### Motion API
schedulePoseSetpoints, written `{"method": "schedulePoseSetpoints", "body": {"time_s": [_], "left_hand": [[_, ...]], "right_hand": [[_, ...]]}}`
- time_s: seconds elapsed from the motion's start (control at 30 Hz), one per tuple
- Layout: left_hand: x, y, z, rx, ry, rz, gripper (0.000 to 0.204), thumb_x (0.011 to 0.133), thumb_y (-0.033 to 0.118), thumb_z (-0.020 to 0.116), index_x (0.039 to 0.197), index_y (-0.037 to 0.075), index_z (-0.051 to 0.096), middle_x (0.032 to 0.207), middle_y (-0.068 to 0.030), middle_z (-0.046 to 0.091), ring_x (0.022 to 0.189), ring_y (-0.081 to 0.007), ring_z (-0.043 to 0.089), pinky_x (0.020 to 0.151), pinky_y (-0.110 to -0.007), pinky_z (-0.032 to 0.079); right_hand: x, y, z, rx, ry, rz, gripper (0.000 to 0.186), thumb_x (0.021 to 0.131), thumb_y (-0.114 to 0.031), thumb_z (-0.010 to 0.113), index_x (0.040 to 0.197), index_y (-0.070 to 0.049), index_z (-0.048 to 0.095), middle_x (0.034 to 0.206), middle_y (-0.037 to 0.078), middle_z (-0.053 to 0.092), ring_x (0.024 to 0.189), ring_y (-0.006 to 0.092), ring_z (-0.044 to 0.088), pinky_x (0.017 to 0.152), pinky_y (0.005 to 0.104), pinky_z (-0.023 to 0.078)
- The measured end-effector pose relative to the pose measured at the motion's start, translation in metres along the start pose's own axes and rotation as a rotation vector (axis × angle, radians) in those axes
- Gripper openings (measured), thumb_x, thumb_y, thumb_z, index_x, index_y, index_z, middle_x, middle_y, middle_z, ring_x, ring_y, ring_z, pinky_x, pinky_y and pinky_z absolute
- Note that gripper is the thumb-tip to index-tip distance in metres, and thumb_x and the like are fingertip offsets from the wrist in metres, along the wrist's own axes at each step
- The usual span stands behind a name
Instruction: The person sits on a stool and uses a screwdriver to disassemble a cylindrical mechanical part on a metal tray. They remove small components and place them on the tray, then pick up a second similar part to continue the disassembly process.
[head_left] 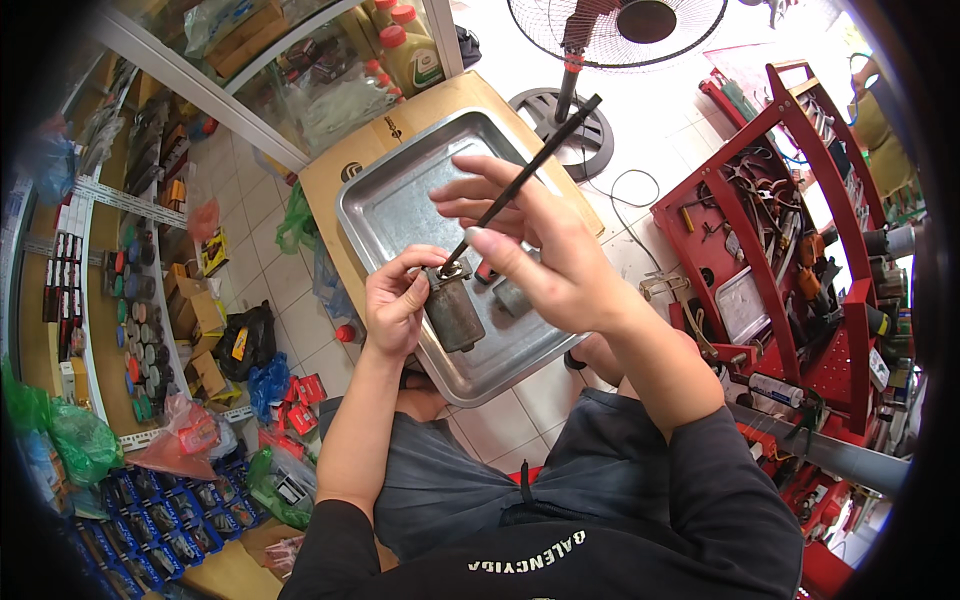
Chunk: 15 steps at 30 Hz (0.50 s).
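Observation:
My left hand (396, 303) is closed round the top of a worn grey metal cylinder (455, 318), its thumb and fingers at the cylinder's upper end. A long, slim black rod (545, 152) slants up and right from that end, its lower tip by my left fingertips. Around the rod, my right hand (545, 250) is open, with fingers stretched out and thumb apart. Beneath both hands is a shallow metal tray (385, 205). A second grey metal part (512, 298) lies in it, partly hidden by my right hand, near a small red and black item (487, 272).
The tray rests on a cardboard surface (325, 195). Behind it stands a fan (640, 20) on a round base. A red tool cart (745, 230) full of hand tools is at the right. Shelves of parts (140, 300) and bags line the left, beside a glass cabinet (290, 70).

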<state>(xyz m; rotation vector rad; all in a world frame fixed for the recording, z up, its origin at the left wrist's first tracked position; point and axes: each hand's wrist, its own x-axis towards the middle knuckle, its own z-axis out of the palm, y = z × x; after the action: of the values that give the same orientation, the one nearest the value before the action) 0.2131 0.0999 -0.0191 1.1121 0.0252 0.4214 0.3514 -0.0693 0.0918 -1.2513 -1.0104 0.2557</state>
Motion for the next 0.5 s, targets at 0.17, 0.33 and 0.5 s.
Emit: {"method": "schedulePoseSetpoints", "body": {"time_s": [0.17,0.33,0.5], "left_hand": [[0.001,0.000,-0.001,-0.033,-0.005,-0.009,0.026,0.099,0.017,0.071,0.114,-0.004,0.072,0.120,-0.0156,0.067,0.114,-0.0225,0.063,0.104,-0.035,0.047],[0.001,0.002,0.003,0.001,0.008,-0.009,0.026,0.099,0.017,0.071,0.113,-0.004,0.072,0.121,-0.0153,0.067,0.114,-0.0224,0.063,0.103,-0.035,0.047],[0.002,0.000,0.000,-0.009,0.000,-0.027,0.026,0.099,0.018,0.071,0.114,-0.004,0.072,0.121,-0.0150,0.067,0.114,-0.0221,0.063,0.104,-0.034,0.046]], "right_hand": [[-0.001,0.005,-0.020,0.012,-0.127,0.083,0.032,0.101,0.003,0.062,0.133,0.004,0.057,0.104,0.014,0.076,0.100,0.0212,0.076,0.074,0.0251,0.062],[0.002,0.001,-0.013,-0.132,-0.051,-0.006,0.038,0.101,0.003,0.062,0.138,0.002,0.054,0.104,0.014,0.075,0.102,0.0210,0.076,0.076,0.0253,0.061],[0.004,-0.006,-0.020,0.072,-0.163,0.130,0.040,0.099,0.000,0.063,0.139,-0.002,0.056,0.102,0.013,0.076,0.093,0.0212,0.078,0.085,0.0324,0.060]]}}
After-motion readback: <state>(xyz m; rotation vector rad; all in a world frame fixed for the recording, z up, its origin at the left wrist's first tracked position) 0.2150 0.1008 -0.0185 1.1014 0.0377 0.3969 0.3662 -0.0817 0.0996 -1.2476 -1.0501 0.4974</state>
